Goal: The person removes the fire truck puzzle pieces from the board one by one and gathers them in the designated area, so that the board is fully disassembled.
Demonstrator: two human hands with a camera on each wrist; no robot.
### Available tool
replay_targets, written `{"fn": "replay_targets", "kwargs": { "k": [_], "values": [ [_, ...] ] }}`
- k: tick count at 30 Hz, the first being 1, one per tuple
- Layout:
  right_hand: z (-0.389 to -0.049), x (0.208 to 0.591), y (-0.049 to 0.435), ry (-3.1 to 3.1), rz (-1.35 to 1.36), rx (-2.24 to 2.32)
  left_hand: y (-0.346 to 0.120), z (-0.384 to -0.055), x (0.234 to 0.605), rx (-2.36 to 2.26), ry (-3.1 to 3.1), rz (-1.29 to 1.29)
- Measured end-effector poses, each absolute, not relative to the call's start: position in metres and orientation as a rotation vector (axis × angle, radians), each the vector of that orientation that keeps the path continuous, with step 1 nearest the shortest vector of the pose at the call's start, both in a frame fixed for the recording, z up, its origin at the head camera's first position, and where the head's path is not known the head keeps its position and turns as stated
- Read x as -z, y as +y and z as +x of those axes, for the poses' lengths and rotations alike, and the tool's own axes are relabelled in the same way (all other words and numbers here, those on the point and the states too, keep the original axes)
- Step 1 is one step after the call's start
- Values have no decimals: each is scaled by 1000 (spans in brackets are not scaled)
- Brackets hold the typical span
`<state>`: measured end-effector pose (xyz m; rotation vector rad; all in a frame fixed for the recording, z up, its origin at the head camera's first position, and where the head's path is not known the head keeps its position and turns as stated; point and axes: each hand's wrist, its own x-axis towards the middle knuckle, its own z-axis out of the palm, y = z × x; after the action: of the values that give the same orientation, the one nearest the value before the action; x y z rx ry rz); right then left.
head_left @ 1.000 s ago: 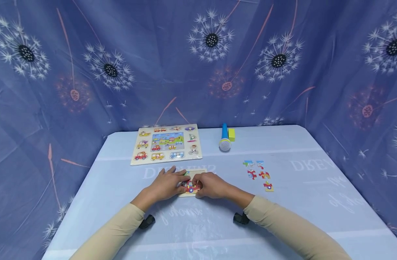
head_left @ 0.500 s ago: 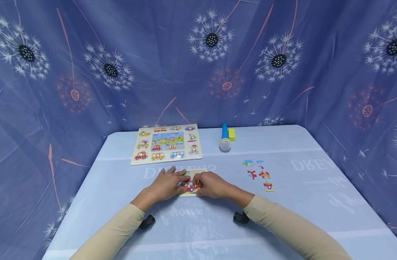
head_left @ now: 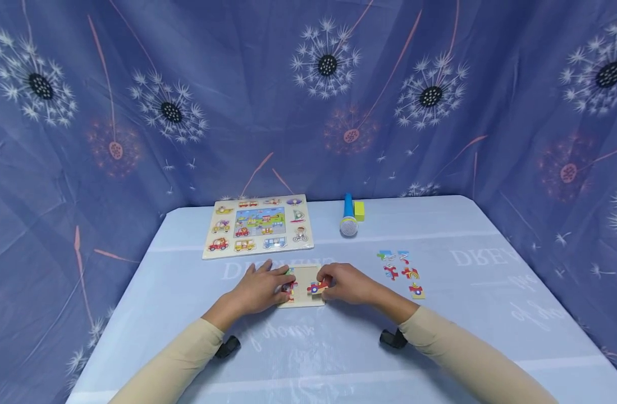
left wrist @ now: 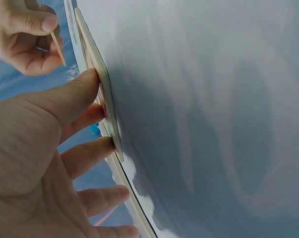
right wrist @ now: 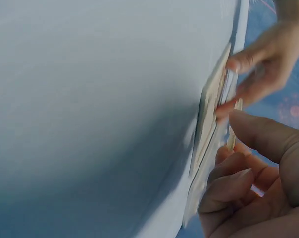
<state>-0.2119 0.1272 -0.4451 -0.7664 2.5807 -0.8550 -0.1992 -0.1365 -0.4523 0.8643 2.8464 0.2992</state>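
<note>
A small wooden puzzle board (head_left: 304,275) lies on the table, its right part bare wood. My left hand (head_left: 257,287) rests on its left side, fingers spread and fairly straight, partly hiding the printed pieces there. In the left wrist view, thumb and fingertips touch the face of the board (left wrist: 101,74) near its edge. My right hand (head_left: 350,284) pinches a red jigsaw piece (head_left: 316,288) with a printed wheel over the board's right side. The right wrist view shows that thin piece (right wrist: 231,140) edge-on between thumb and curled fingers, apart from the board.
Several loose jigsaw pieces (head_left: 410,273) lie to the right. Behind the board is a larger vehicle puzzle (head_left: 310,242). A blue toy microphone (head_left: 348,213) and a yellow block (head_left: 359,211) stand at the back. A patterned curtain (head_left: 252,112) hangs around the table's far sides.
My right hand has lifted the red jigsaw piece away from the pieces on the left and moved it rightward, uncovering bare board. My left hand has stayed in place.
</note>
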Motion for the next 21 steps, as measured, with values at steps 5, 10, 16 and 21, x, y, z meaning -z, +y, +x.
{"fn": "replay_targets", "kwargs": {
  "k": [5,10,16,21],
  "values": [
    [-209,443,162,2583,-731,918,-136,-198,454,-296,2841,854],
    [-208,440,206,2629,-696,908,-136,-199,454,-303,2835,867],
    [-211,439,254,2733,-633,835,-137,-200,451,-278,2843,854],
    [-206,440,277,2740,-525,789,-136,-199,451,-282,2836,886]
  ]
}}
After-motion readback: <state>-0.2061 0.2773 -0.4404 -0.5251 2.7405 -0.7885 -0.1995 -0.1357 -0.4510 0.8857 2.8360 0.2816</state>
